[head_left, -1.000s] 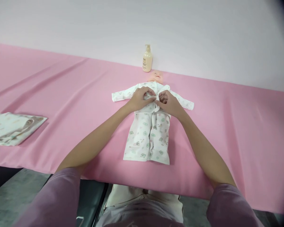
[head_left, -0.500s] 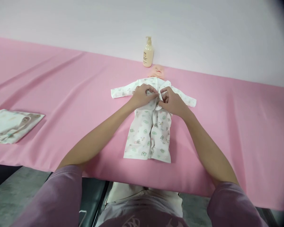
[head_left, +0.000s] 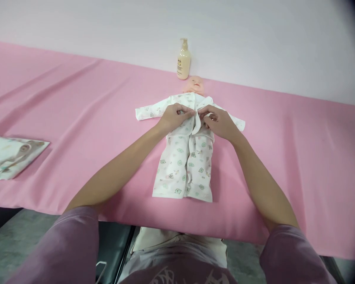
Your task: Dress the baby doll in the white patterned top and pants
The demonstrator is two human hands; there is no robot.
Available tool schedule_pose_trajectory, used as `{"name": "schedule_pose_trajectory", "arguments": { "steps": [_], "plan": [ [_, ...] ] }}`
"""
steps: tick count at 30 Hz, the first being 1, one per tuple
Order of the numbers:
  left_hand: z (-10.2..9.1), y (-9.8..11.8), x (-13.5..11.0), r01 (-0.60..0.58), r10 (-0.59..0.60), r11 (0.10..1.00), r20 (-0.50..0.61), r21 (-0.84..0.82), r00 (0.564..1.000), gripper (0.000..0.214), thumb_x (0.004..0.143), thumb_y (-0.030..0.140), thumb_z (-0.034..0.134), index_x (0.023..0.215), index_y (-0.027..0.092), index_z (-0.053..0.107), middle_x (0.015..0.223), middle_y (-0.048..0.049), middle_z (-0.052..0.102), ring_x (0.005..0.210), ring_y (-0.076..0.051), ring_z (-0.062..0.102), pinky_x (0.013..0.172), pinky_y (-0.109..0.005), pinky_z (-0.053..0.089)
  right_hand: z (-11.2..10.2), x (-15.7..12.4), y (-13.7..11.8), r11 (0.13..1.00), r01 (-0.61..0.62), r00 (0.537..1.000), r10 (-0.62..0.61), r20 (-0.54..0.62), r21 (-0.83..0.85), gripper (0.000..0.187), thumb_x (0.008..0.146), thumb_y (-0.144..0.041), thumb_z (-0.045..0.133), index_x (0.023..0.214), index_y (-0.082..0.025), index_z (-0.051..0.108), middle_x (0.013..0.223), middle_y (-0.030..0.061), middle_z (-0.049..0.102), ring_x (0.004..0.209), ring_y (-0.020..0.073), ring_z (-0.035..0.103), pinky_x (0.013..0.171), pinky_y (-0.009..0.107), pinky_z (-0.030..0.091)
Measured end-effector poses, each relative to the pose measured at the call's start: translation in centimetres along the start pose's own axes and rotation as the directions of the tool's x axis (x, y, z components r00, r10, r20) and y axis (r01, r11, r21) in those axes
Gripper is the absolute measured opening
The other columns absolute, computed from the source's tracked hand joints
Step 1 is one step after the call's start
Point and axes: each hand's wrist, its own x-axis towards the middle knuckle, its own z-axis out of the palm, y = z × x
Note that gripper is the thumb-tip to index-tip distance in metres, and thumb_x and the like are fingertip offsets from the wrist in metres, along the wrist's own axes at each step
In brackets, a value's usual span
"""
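A baby doll (head_left: pixel 195 84) lies on its back, dressed in a white printed jacket (head_left: pixel 182 98) and matching trousers (head_left: pixel 177 165). Its sleeves stretch out to both sides. My left hand (head_left: pixel 176 117) pinches the jacket's front edge at the chest between thumb and fingers. Facing it, my right hand (head_left: pixel 217 120) has its fingers closed on the other front edge, where a strip of white cloth curls down between the hands. The fastening itself is too small to make out.
A pink cloth (head_left: pixel 77 118) with soft creases covers the table. Beyond the doll's head a cream pump bottle (head_left: pixel 184 61) stands near the white wall (head_left: pixel 254 47). At the left lies a folded printed cloth (head_left: pixel 12 157). Below the front edge is a dark seat (head_left: pixel 114 244).
My right hand has shifted slightly right and turned flatter over the jacket. More of the curled white edge shows between my hands. My left hand stays at the chest. The view has tilted slightly.
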Motion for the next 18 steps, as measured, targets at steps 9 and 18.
{"name": "schedule_pose_trajectory", "arguments": {
  "steps": [9, 18],
  "plan": [
    [0.2, 0.7, -0.6, 0.088, -0.089, 0.995, -0.013, -0.050, 0.996, 0.016, 0.098, 0.035, 0.096, 0.095, 0.021, 0.089, 0.106, -0.0075, 0.082, 0.091, -0.021, 0.070, 0.083, -0.035, 0.060, 1.4, 0.2, 1.5, 0.979, 0.162, 0.974, -0.179, -0.137, -0.125, 0.018, 0.104, -0.031, 0.068, 0.111, -0.025, 0.083, 0.119, 0.0066, 0.085, 0.084, 0.0214, 0.072, 0.082, 0.039, 0.060],
    [0.7, 0.2, -0.9, 0.050, -0.053, 0.998, -0.064, -0.045, 0.997, 0.020, 0.098, 0.038, 0.093, 0.091, 0.022, 0.084, 0.096, -0.0060, 0.080, 0.084, -0.019, 0.065, 0.079, -0.035, 0.058, 1.9, 0.5, 1.8, 0.983, 0.120, 0.972, -0.145, -0.186, -0.142, 0.017, 0.104, -0.041, 0.082, 0.112, -0.027, 0.086, 0.120, 0.0083, 0.085, 0.100, 0.0269, 0.075, 0.084, 0.040, 0.060]
  ]
}}
